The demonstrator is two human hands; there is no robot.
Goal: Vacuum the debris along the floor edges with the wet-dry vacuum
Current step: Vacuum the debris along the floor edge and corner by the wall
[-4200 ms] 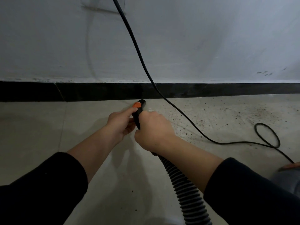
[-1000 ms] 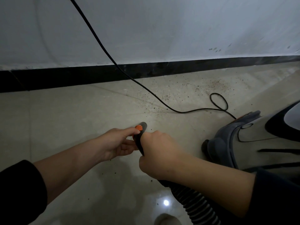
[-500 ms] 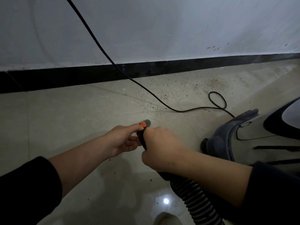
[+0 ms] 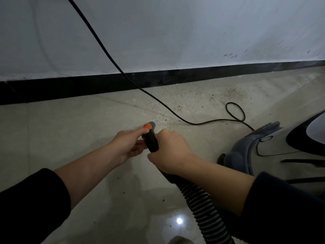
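My right hand (image 4: 173,152) grips the black nozzle (image 4: 151,141) of the vacuum hose near its end. The ribbed black hose (image 4: 202,206) runs back under my right forearm. My left hand (image 4: 127,146) holds the nozzle from the left, its thumb lying on the orange tab (image 4: 147,126) at the tip. The nozzle tip points at the floor some way short of the wall. Fine brown debris (image 4: 179,107) is scattered over the tiles along the black baseboard (image 4: 105,84). The grey vacuum body (image 4: 274,148) sits at the right.
A black power cord (image 4: 112,57) comes down across the white wall, crosses the debris and makes a loop (image 4: 235,111) near the vacuum. Pale tiled floor (image 4: 61,129) spreads to the left. A few specks lie close to me on the tiles.
Over four seconds the view shifted right and the vacuum body came into sight. In the last second both hands and the nozzle stayed together, edging slightly toward the wall.
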